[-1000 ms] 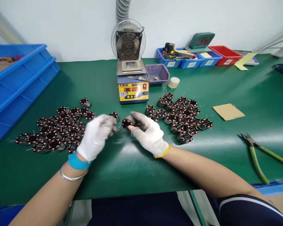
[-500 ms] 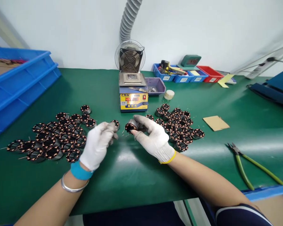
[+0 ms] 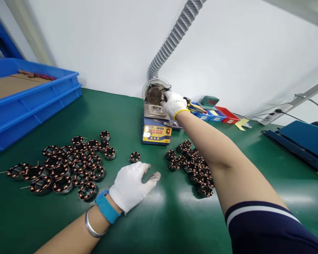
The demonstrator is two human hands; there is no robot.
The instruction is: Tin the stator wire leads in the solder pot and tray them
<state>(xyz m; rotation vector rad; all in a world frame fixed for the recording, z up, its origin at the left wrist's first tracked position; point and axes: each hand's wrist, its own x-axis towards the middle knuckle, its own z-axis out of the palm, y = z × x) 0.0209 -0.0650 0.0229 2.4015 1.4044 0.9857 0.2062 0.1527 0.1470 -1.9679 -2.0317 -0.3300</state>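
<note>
My left hand (image 3: 135, 185), in a white glove, rests low over the green table with thumb and fingers apart, holding nothing. Just beyond it stands a single copper-wound ring (image 3: 135, 157). My right hand (image 3: 173, 103), also gloved, reaches above the yellow and blue heating unit (image 3: 156, 134), beside its metal top plate (image 3: 156, 110) and the round fan (image 3: 155, 94). Its fingers are bent together in front of the fan, and what they hold is too hidden to name. Many similar rings stand in a left group (image 3: 60, 170) and a right group (image 3: 192, 165).
A large blue crate (image 3: 34, 102) takes up the left side. Behind my right forearm are small blue bins and a red bin (image 3: 226, 114). A grey hose (image 3: 175, 38) rises from the fan. A blue case (image 3: 299, 144) lies at the right.
My right hand has moved from the table up to the fan above the unit. My left hand has opened and stretched out its fingers. The view has shifted, and the pliers are out of sight.
</note>
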